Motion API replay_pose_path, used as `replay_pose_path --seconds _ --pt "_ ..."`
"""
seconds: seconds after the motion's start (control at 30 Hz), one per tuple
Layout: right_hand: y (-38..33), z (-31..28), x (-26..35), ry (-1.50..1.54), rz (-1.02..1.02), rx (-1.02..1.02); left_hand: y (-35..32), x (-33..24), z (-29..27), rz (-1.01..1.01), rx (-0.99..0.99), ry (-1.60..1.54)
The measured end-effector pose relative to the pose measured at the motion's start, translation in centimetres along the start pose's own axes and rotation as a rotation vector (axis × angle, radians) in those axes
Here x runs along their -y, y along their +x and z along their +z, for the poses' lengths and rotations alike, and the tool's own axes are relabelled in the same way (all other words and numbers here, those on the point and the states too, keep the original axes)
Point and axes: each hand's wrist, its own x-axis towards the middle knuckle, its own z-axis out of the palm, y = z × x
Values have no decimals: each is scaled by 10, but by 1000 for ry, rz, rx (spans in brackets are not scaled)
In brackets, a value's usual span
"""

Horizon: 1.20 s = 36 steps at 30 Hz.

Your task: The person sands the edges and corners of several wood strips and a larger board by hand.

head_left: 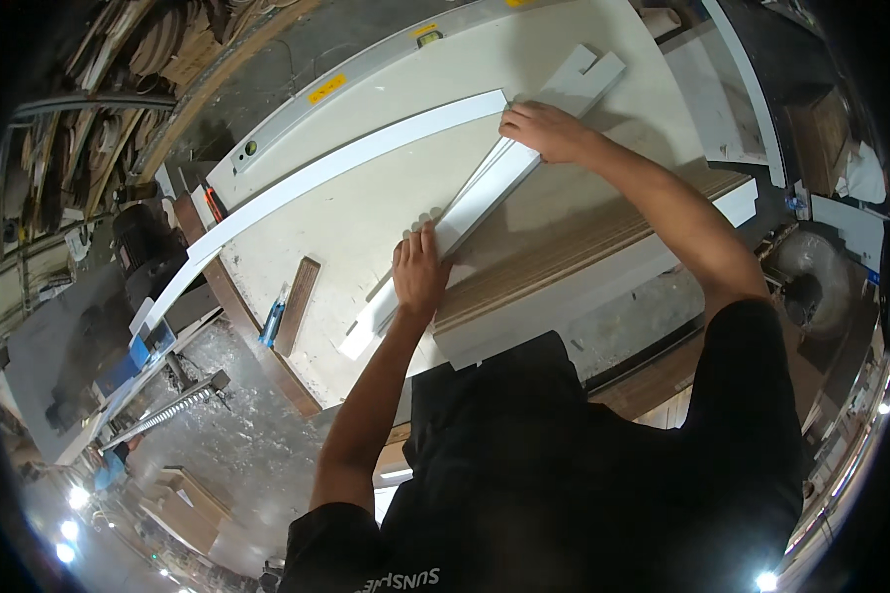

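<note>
Long, narrow white boards [487, 195] lie together at a slant across the pale worktable, from near my body up toward the far right. My left hand [421, 272] is closed over their lower part, its fingertips curled over the far edge. Higher up, my right hand [544, 131] grips the same boards with its fingers bent over the edge. At the far end, one piece has a notch cut in it. Close to my right fingertips is the end of a long white strip [356, 146], which reaches across the table to the left.
A spirit level [297, 111] lies along the table's far edge. Stacked brown-edged boards [583, 252] rest at the near right. Left on the table are a blue utility knife [273, 318] beside a brown wooden block [298, 304], and an orange-black cutter [214, 203]. Wood offcuts [158, 59] fill the far left.
</note>
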Motion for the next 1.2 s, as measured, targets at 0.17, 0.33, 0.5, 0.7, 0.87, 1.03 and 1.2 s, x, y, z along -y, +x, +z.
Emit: replay_pose_path --seconds 0.17,0.33,0.5,0.7,0.87,1.03,1.2 --pt "-6 7 2 53 28 144 -6 11 -1 78 11 -75" --pt "-14 14 13 -35 3 -31 -11 27 3 80 -6 -41" --pt "-11 27 46 1 -21 20 -48 50 -9 -2 -64 -55" --pt "0 40 127 107 -59 -59 -122 99 -11 -105 -127 -22" --pt "-3 20 122 170 -122 -40 -158 124 -28 -197 -82 -81" --pt "-60 -9 43 278 408 -266 -266 209 -60 -658 -430 -13" --pt "-108 35 -20 1043 1079 -162 -313 268 -39 -1090 -217 -275"
